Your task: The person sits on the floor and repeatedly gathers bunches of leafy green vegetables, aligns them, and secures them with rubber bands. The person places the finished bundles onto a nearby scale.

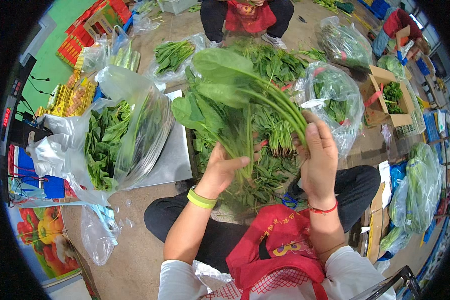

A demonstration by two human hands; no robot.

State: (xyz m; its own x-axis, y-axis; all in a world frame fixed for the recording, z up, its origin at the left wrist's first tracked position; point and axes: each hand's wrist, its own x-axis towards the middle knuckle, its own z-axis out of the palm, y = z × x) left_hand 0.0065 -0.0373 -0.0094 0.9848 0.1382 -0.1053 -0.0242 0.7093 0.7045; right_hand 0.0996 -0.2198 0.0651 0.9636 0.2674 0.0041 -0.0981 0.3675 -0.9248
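My left hand (227,169), with a yellow-green wristband, grips leafy green stalks (195,117) at the lower middle of the bunch. My right hand (315,155), red string on its wrist, is closed on the long stems of more greens (280,100), their broad leaves arching up and left. Beneath both hands lies a heap of loose greens and bundles (265,180), some with visible roots. At the left, an open plastic bag of greens (106,140) rests on a metal platform (171,167).
Egg trays (65,97) stand at left. Bagged greens (342,125) and a cardboard box (402,117) are at right, long bagged vegetables (415,185) lower right. A co-worker's legs (210,20) are opposite me; another person (397,27) bends at upper right.
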